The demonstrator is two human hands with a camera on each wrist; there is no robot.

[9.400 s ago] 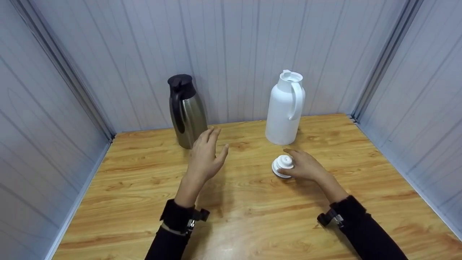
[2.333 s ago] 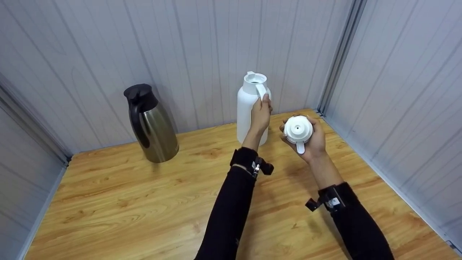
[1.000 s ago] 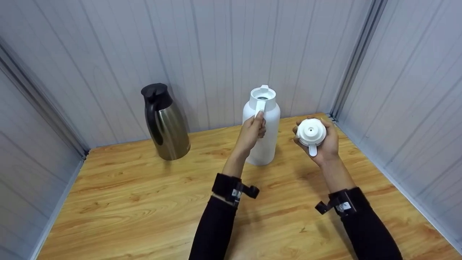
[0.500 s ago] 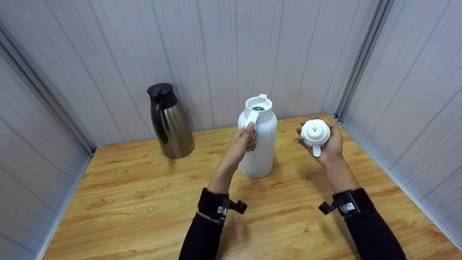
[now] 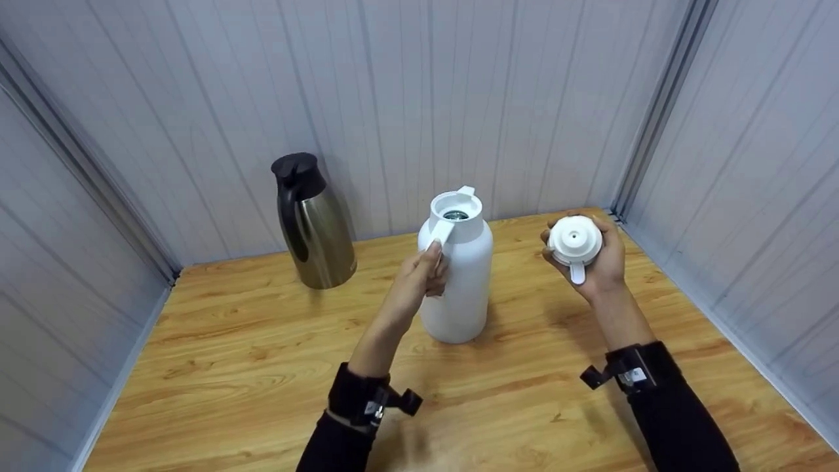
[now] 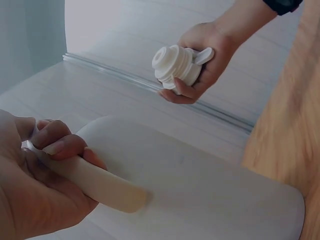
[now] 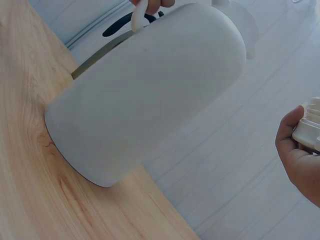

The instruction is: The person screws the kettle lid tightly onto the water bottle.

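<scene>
Two hands busy: left hand [image 5: 419, 278] grips white thermos jug [image 5: 457, 288] handle, right hand [image 5: 593, 262] at 3 o'clock clutches its stopper lid [image 5: 574, 240], mouth uncapped, lid not yet refitted.

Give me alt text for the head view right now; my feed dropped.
The left hand grips the handle of an open white jug standing on a wooden table, while the right hand holds the jug's white lid up beside it. A steel jug with a black lid stands further left, by the grey panelled wall.
</scene>
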